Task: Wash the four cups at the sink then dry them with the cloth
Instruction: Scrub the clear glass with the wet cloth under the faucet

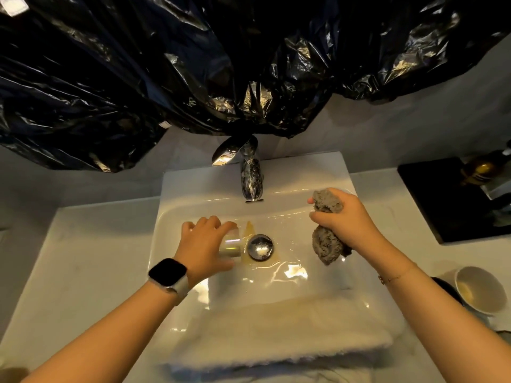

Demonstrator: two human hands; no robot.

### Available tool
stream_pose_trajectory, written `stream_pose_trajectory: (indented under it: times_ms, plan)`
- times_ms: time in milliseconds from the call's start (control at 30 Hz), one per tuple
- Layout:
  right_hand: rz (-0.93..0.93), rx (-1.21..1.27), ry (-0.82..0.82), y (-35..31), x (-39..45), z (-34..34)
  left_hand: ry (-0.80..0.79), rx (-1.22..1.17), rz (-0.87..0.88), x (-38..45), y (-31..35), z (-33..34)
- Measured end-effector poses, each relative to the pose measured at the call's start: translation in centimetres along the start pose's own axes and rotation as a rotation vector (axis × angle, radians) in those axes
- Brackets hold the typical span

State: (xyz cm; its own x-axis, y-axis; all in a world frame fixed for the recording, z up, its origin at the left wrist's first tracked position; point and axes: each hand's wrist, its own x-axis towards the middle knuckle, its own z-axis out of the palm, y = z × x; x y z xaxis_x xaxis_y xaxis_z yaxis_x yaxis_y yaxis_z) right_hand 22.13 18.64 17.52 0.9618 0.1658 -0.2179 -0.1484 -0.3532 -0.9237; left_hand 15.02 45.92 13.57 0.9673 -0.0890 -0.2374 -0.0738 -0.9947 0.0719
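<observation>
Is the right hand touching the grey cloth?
Touching. The head view shows the right hand gripping the cloth, its fingers curled round the middle.

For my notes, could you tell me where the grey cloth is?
The grey cloth is gripped in the right hand, over the sink's right side, right of the drain.

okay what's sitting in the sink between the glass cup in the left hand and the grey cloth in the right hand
The head view shows the metal drain plug between the glass cup and grey cloth, ringed by yellowish liquid; otherwise wet basin.
</observation>
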Motion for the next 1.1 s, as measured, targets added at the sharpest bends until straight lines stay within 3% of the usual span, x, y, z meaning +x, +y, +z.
stream_pose_trajectory:
  times_ms: [133, 233, 433, 733, 867, 967, 1100]
  plan:
    - [-0.219, -0.424, 0.029, -2.8, 0.8, 0.6, 0.21, -0.541, -0.062, -1.3, -1.2, 1.5]
    - [-0.493, -0.749, 0.104, -5.9, 1.9, 2.3, 0.315, -0.868, -0.111, -1.7, -1.2, 2.6]
    - [-0.901, -1.045, 0.16, -8.2, 5.5, 7.2, 0.361, -1.198, -0.132, -1.7, -0.1, 3.3]
    - [-1.116, -1.131, 0.343, -9.1, 8.1, 9.9, 0.392, -1.328, -0.138, -1.5, 0.3, 4.7]
    - [-1.259, -1.084, 0.349, -8.9, 9.0, 9.3, 0.377, -1.352, -0.134, -1.1, 0.1, 4.9]
    - [-1.243, -0.987, 0.342, -8.5, 9.1, 9.1, 0.368, -1.358, -0.128, -0.9, 0.2, 4.7]
    - [-1.071, -0.847, 0.377, -9.2, 9.3, 8.8, 0.343, -1.368, -0.133, -0.6, 0.4, 4.9]
